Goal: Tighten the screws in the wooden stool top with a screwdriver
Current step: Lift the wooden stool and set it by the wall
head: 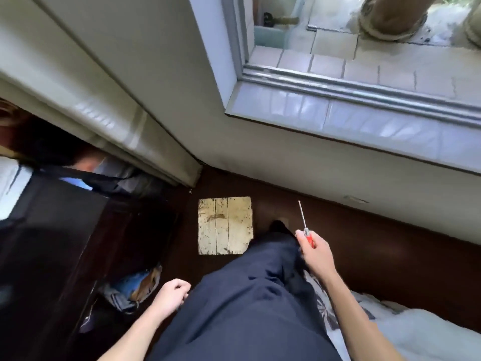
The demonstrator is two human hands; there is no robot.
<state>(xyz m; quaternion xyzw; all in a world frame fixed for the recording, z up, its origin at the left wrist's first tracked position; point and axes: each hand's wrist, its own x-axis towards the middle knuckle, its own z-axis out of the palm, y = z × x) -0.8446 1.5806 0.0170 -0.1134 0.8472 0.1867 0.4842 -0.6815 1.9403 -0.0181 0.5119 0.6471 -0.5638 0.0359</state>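
Observation:
A pale, worn wooden stool top (225, 225) of three planks stands on the dark floor just ahead of my feet. My right hand (316, 252) grips the red handle of a screwdriver (304, 224), whose thin metal shaft points up and away, to the right of the stool and above it. My left hand (170, 297) hangs beside my left leg with fingers loosely curled, holding nothing. My dark-trousered leg (247, 295) covers the stool's near right corner. No screws can be made out on the stool top.
A dark wooden cabinet (65, 243) fills the left, with a blue and orange bag (135, 285) on the floor beside it. A white wall and a tiled window sill (338, 118) run behind the stool. White bedding (416, 332) lies at the lower right.

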